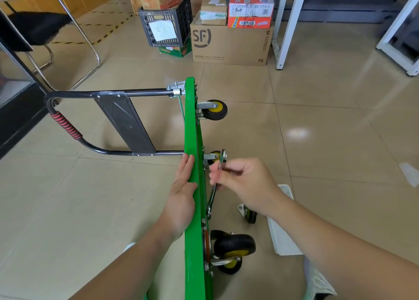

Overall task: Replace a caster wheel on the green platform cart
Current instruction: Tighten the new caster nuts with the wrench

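the green platform cart (191,141) stands tipped on edge on the tiled floor (328,129), with the deck vertical and the underside facing right. its black handle (140,93) extends to the left and carries a red-and-black wrapped grip (65,126). four casters show on the underside, each with a black tyre and a yellow hub: a far caster (214,109), a second caster (212,158) partly hidden behind the tool, and a near pair, one caster (234,245) directly above the other (230,265) in the view. the left hand (182,193) lies flat against the left face of the deck, fingers straight and together, with nothing enclosed. the right hand (246,183) is curled around the shaft of a steel wrench (214,191), thumb and fingers closed on it. the ring end of the wrench points up, in front of the second caster. its lower end sits against the deck underside just beyond the near pair; whether it is seated on a fastener cannot be told. a loose caster (249,214) lies on the floor right of the cart, just beside a white tray (281,236). at the far side of the floor stand a cardboard box (231,45), a black crate (166,25) and a black chair (38,25).
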Demonstrator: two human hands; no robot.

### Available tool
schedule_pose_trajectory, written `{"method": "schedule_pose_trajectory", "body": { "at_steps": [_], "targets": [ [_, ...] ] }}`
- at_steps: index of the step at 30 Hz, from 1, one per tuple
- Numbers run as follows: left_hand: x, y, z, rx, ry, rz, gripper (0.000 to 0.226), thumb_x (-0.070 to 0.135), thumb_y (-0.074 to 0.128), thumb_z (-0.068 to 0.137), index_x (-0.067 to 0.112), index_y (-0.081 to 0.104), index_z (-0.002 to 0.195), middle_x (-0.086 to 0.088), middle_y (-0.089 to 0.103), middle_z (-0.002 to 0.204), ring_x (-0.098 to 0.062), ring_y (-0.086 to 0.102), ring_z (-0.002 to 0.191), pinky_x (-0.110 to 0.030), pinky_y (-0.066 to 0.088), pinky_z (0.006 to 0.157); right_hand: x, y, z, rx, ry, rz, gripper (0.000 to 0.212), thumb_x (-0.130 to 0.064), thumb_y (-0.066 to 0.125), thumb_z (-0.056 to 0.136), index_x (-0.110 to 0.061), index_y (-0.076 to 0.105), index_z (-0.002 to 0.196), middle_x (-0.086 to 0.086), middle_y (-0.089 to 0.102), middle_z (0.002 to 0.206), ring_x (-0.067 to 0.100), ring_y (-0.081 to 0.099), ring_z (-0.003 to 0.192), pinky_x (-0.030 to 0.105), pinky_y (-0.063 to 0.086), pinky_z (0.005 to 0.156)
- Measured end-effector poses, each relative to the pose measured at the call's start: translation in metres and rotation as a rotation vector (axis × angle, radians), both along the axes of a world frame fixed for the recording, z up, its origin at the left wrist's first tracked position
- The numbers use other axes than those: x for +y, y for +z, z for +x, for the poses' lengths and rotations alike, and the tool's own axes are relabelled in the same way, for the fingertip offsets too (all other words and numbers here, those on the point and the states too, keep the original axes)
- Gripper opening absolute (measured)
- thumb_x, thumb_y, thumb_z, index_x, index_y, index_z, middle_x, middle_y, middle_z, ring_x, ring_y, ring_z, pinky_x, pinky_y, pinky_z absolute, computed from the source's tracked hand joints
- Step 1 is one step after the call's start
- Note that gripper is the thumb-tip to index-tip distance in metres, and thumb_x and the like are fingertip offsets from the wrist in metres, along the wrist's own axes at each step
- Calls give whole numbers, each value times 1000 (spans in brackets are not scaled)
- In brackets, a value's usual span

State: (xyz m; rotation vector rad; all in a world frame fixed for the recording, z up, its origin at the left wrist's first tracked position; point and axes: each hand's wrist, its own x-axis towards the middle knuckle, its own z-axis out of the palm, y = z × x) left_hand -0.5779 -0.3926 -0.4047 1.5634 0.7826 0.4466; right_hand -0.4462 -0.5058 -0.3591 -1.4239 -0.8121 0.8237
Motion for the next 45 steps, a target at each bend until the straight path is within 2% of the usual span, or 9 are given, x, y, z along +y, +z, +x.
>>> {"method": "schedule_pose_trajectory", "body": {
  "at_steps": [4,9,14,20,27,32,38,43,45],
  "targets": [
    [-1,1,3,-6,3,-9,62,-4,34,103,25,33,158,21,17,165,44,22,114,11,23,89,-19,3,-20,-116,45,42,23,-10,79,85,-32,79,92,-14,78,94,6,73,94,19,56,85],
    [-1,2,1,13,1,-2,61,-5,34,103,23,33,158,20,15,166,37,24,121,11,22,89,-24,-7,-33,-203,-3,82,21,-8,83,80,-18,81,99,-10,78,97,8,73,96,25,57,90],
    [0,0,-1,59,-46,61,50,-7,38,103,3,42,152,13,13,169,40,16,122,11,16,93,-25,-4,-37,-260,30,128,25,-24,82,82,-30,77,105,-18,76,98,11,73,96,25,57,88],
    [-2,3,0,34,-9,30,65,-3,37,102,28,32,159,23,13,166,22,17,133,14,19,90,-21,-4,-34,-205,0,114,24,-12,83,81,-29,79,99,-15,77,98,8,73,97,24,56,90],
    [1,0,-2,42,-24,39,62,2,37,105,31,29,159,26,12,165,37,17,124,13,18,91,-17,1,-32,-165,30,123,26,-9,82,82,-32,79,94,-17,77,95,4,72,97,17,54,87],
    [0,2,-3,34,-48,18,63,-1,39,105,28,28,160,24,10,166,40,19,120,13,19,89,-13,2,-34,-187,108,111,23,-31,80,81,-50,78,94,-20,76,100,6,72,102,24,55,93],
    [3,0,-7,13,-72,28,66,-7,39,102,26,29,159,22,9,166,43,18,117,11,21,89,-16,-8,-47,-284,89,197,21,-41,78,84,-38,77,104,-14,76,96,15,73,93,35,61,84],
    [8,-3,-7,35,-76,45,65,-2,34,103,31,29,159,26,6,166,26,15,138,11,19,94,-23,-7,-39,-181,121,136,20,-31,81,78,-36,79,98,-21,76,93,5,73,92,22,57,85],
    [9,-5,-8,25,-77,27,66,0,36,102,36,30,157,29,7,165,34,16,131,11,20,94,-20,-8,-34,-142,123,117,16,-23,80,82,-27,80,97,-14,78,96,7,73,96,22,56,90]
  ]
}}
